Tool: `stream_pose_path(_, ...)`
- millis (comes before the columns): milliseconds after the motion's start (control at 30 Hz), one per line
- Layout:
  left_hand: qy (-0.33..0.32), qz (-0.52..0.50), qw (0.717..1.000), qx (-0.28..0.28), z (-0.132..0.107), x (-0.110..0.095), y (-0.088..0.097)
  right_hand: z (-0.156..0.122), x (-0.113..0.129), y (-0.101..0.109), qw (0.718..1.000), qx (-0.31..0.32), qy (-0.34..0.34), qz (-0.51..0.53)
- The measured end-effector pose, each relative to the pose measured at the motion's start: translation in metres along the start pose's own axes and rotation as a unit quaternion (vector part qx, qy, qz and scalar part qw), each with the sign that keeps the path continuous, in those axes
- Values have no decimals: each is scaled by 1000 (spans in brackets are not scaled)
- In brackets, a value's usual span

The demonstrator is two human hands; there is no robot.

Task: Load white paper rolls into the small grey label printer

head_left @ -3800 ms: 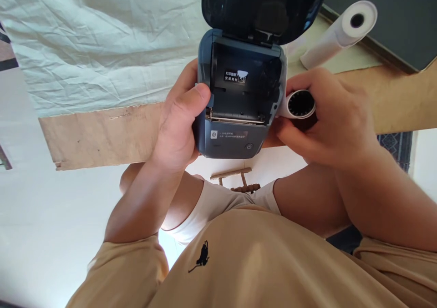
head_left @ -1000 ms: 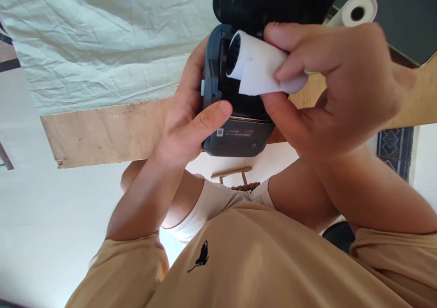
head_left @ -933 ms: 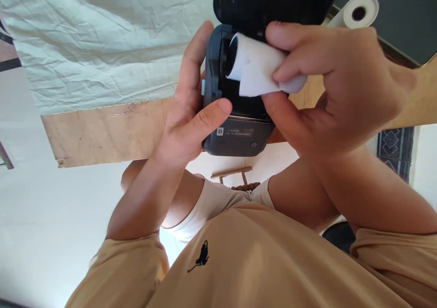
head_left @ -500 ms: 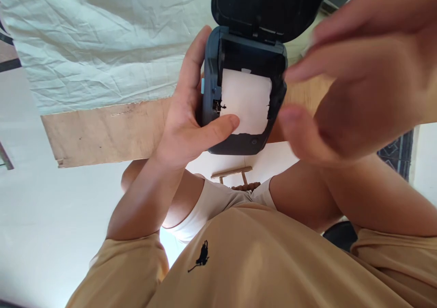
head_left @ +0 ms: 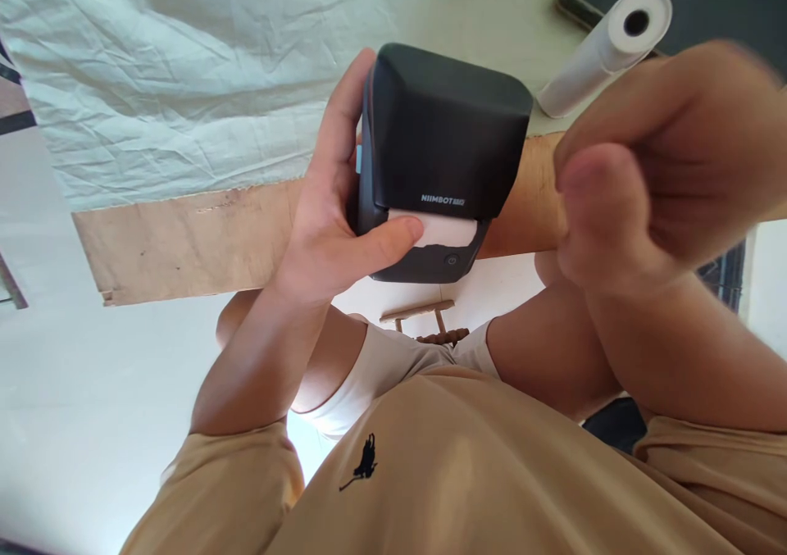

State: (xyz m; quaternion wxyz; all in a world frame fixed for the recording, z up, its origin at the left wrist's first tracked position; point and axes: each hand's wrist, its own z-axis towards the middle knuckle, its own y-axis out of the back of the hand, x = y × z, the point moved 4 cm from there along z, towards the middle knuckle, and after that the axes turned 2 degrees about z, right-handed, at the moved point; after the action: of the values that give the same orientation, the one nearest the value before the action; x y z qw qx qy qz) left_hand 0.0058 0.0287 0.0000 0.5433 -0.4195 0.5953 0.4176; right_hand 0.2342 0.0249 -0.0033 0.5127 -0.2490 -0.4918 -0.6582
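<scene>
A dark label printer (head_left: 452, 129) marked NIIMBOT is in my left hand (head_left: 335, 227), which grips it from the left side. Its lid is down over the body. A strip of white label paper (head_left: 452, 231) sticks out below the lid's front edge, and my left thumb presses on it. Beside the paper is a round power button on the printer. My right hand (head_left: 664, 161) is to the right of the printer, apart from it, with fingers curled in and the thumb against them. Whether anything is inside those fingers is hidden.
A white paper roll (head_left: 606, 51) lies on the table behind my right hand, close to a dark flat object (head_left: 707, 6) at the top right. A wrinkled pale green cloth (head_left: 184, 79) covers the table up to its bare wooden edge (head_left: 190, 243). Below is a wooden stool (head_left: 418, 313).
The printer's lid has swung down from open to closed over the paper. My right hand has drawn its fingers in. My left hand has kept its grip.
</scene>
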Motion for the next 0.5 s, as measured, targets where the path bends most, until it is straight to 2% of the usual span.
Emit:
stream_pose_path(67, -7, -19, 1000, 2, -1, -1, -1, 0, 3, -1, 1000, 0, 22, 19)
stream_pose_path(233, 28, -76, 996, -30, -1, -2, -5, -1, -11, -14, 995, 85, -8, 56)
stream_pose_path(500, 34, -105, 994, -20, 0, 1, -5, 0, -14, -15, 994, 82, -34, 63)
